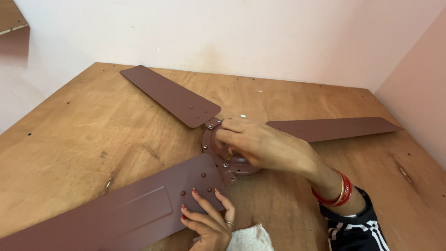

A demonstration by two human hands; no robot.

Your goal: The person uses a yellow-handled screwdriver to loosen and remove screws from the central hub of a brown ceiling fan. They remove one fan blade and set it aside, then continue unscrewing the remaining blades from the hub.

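Reaching in from the lower right of the frame, the right hand [260,144] sits on top of the round brown fan hub [223,155] at the middle of the wooden worktop [69,125], its fingers curled down and pinched around something small and brassy-looking over the hub's face; I can't tell whether that is a screw or the tip of a tool, since the fingers cover most of it. Red bangles [338,189] ring that wrist above a dark striped sleeve [355,230]. The left hand [209,218] lies low in the frame, just below centre, open and flat with its fingertips pressed on the inner end of the near blade [121,211], right beside the dark rivets there; it grips nothing, only bears down. That blade's long axis runs from the hub out toward the lower left corner, so the joint where its bracket meets the hub lies between the two hands, just up and right of the left fingertips and directly under the heel of the right hand. The right hand is plainly the nearer one to that joint. A second blade [169,95] runs off to the upper left and a third blade [334,128] stretches toward the right edge, both lying flat on the wood. A crumpled white cloth [251,238] lies at the bottom edge, touching the left hand's wrist side
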